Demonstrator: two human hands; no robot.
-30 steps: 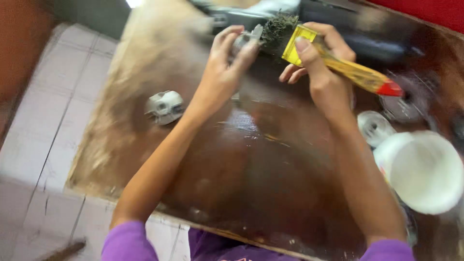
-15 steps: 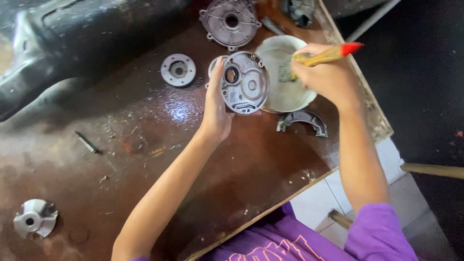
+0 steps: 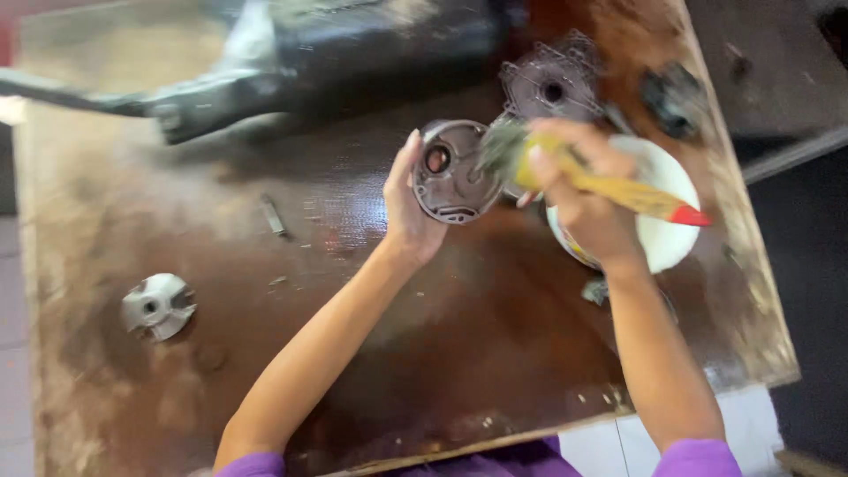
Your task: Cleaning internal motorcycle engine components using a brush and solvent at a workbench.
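The left hand [image 3: 408,212] grips a round, grey cast-metal cover plate [image 3: 450,172] by its rim, fingers curled over the near edge and the thumb behind, holding it upright above the dark brown, oil-stained wooden worktop [image 3: 265,371]. The right hand [image 3: 583,199] is clenched round the yellow wooden handle of a red-tipped paintbrush [image 3: 618,190], whose dirty bristles press against the plate's recessed face.

The plate looks rigid and fairly heavy for its size, probably cast aluminium, and its greasy sheen suggests it could slip. The rim, where the left hand already has it, seems the safest hold, since the ribs and bolt lugs there give the fingers purchase; the thin lugs would likely chip if it fell.

Just right of the plate, under the right hand, stands a round white plastic bowl [image 3: 667,243]. Beyond the plate lies a second, larger finned grey metal casing [image 3: 552,84], blurred. Far left of the plate, near the worktop's edge, sits a small silver vaned metal impeller [image 3: 157,306]. A long black engine part [image 3: 353,44] lies across the far side.
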